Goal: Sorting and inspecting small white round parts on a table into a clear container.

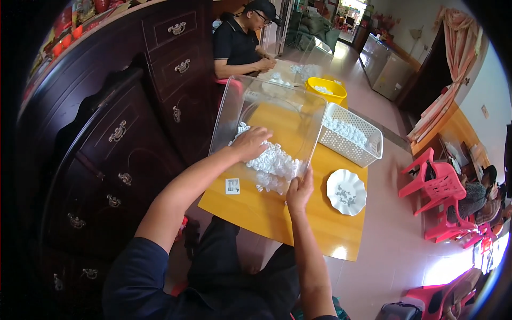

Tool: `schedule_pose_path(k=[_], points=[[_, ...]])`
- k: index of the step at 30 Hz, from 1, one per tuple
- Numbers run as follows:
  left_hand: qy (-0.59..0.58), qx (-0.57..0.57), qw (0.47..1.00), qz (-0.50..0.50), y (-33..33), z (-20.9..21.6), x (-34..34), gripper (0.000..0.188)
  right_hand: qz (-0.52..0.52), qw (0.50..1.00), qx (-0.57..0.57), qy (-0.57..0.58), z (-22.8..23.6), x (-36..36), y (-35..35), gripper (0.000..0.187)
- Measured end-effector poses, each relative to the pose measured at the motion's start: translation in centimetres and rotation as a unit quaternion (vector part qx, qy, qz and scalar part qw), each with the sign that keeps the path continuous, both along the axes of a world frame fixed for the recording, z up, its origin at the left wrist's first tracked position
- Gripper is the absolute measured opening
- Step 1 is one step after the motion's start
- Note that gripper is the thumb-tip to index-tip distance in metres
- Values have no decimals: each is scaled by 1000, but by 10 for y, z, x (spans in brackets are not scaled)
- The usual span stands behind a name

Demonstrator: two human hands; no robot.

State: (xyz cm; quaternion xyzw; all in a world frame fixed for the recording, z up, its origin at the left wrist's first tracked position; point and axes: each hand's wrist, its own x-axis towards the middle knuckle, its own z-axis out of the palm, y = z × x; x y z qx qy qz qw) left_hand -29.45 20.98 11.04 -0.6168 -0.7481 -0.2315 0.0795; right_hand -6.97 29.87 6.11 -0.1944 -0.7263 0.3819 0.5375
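Observation:
A large clear plastic bin [229, 98] is over the yellow table [341, 245] in front of me, seemingly tilted toward me. Many small white ring-like plastic pieces [274, 160] are heaped along its near side. My left hand [250, 144] reaches inside the bin and rests on the heap, fingers loosely spread and partly bent among the pieces. My right hand [300, 191] grips the bin's near right corner, thumb along the wall. Some pieces show blurred through the clear plastic. Below the bin, to the left, lies a white printed label [232, 186].
Right of the bin are a white perforated basket [368, 156] of white pieces and a scalloped white plate [333, 200] with small grey pieces. A yellow tub [336, 97] stands farther back. Another person [234, 50] works beyond. A dark cabinet [176, 96] rises at left; pink chairs [440, 184] stand right.

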Motion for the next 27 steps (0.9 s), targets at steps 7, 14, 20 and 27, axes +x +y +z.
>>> schedule_pose_path(k=[7,14,20,27], points=[[-64,-66,983,-162,-9,-31,15,52,59,995,-74,14,4,-6,-9,61],[24,-54,986,-156,1,-8,22,77,38,998,-42,1,-13,-6,2,60],[30,0,979,-204,28,-29,25,81,16,998,-7,-54,-3,-4,-2,61],[-63,-8,964,-258,46,-33,38,67,-23,997,-16,-72,11,-6,2,58]])
